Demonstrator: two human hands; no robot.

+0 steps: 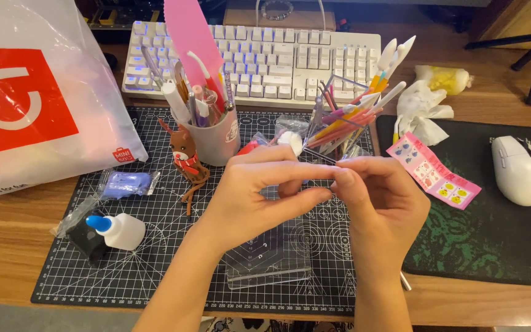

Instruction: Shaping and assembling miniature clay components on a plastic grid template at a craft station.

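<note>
- Both hands meet above the black cutting mat, fingertips pressed together over its middle; the left hand and the right hand touch at the tips.
- The fingers of both hands are closed in a pinch on something very small; it is hidden between the tips, so its shape and colour cannot be told.
- To do this well, I judge it best to keep the pinch light and steady, with the work low over the mat so a dropped piece lands there and not among the tools.
- A clear plastic block lies on the mat just below the hands.
- Behind them stand a cup of tools and a clear holder of pens.
- A white glue bottle with a blue cap lies at the left, well apart from the hands.
- A white mouse rests on the surface's dark pad at the right.
</note>
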